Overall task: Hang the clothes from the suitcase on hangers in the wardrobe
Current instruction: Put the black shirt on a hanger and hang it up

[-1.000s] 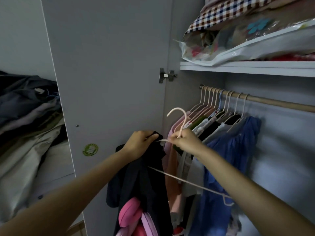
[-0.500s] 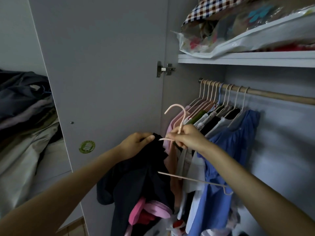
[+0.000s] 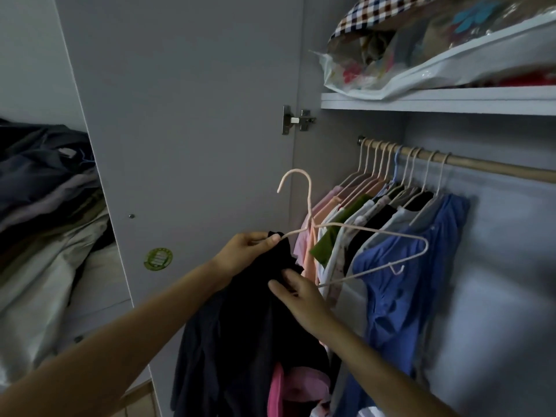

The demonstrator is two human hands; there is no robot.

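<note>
Hanging clothes (image 3: pixel 391 236) crowding wardrobe (image 3: pixel 496 266)

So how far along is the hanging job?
Partly done: a row of clothes already hangs on the rail. In hand: the left hand pinches a black garment and one end of a pink hanger, while the right hand works the fabric. Left: seating it and hooking the hanger on the rail.

Two hands (image 3: pixel 246 251), one held hanger (image 3: pixel 355 233), one rail (image 3: pixel 481 167).
</note>
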